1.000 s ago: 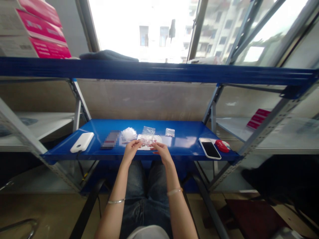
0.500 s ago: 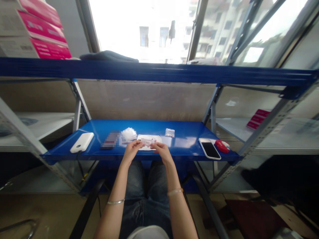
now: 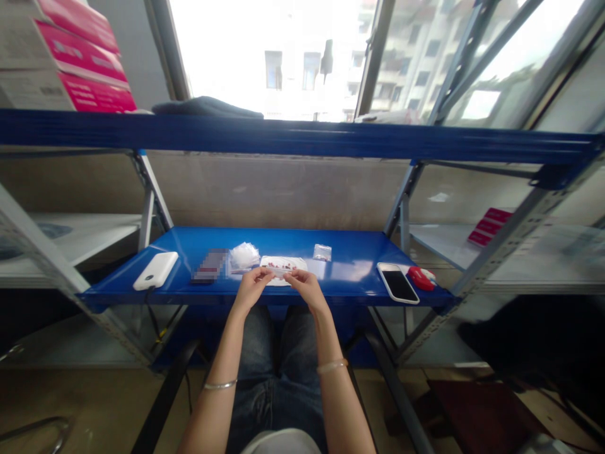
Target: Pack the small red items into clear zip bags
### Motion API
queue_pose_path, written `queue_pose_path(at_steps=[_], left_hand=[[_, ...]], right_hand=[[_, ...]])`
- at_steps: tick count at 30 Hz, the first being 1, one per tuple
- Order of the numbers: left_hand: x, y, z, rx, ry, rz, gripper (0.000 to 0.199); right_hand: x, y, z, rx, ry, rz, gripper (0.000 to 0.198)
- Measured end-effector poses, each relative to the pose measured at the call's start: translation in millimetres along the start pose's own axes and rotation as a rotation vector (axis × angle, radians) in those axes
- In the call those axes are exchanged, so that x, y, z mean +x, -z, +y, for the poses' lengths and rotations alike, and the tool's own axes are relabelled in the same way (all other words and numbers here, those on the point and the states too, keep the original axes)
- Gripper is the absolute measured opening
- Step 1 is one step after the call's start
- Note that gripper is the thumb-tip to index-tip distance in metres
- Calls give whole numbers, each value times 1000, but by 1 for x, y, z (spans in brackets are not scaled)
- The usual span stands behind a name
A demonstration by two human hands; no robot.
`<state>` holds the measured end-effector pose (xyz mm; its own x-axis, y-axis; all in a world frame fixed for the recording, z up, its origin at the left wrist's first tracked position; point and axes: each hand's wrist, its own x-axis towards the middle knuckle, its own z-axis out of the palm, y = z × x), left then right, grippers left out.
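My left hand (image 3: 252,287) and my right hand (image 3: 306,285) are close together at the front edge of the blue table. Both are closed, fingertips pinching opposite ends of a small clear plastic bag (image 3: 279,272). Just behind and beneath it lies a white tray (image 3: 301,261) with several small red and dark pieces (image 3: 286,265) on it. What the bag contains is too small to make out. Left of the tray is a pile of clear plastic bags (image 3: 244,255). A filled clear bag (image 3: 322,252) rests to the right.
On the blue table (image 3: 283,237), a white power bank (image 3: 155,270) with a cable and a blurred-out flat item (image 3: 210,266) lie at left. A phone (image 3: 397,282) and a red object (image 3: 420,278) lie at right. A blue shelf beam (image 3: 302,137) crosses above.
The clear bag has tilted between my fingers, so it looks narrower and more of the small pieces on the tray show. My hands have barely shifted.
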<state>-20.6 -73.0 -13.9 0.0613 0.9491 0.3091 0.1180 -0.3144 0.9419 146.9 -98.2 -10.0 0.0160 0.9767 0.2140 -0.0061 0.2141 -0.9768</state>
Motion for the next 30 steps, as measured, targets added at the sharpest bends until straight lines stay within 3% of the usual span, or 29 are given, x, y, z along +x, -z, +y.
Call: queue_pose_path(at_steps=[8, 14, 30], left_hand=[[-1, 1, 4, 36, -4, -21, 21], [-5, -1, 7, 18, -2, -103, 23], [-8, -4, 17, 81, -80, -86, 19]], right_hand=[[1, 2, 2, -4, 39, 24, 31], [-1, 3, -1, 3, 51, 6, 32], [-2, 1, -3, -21, 46, -47, 29]])
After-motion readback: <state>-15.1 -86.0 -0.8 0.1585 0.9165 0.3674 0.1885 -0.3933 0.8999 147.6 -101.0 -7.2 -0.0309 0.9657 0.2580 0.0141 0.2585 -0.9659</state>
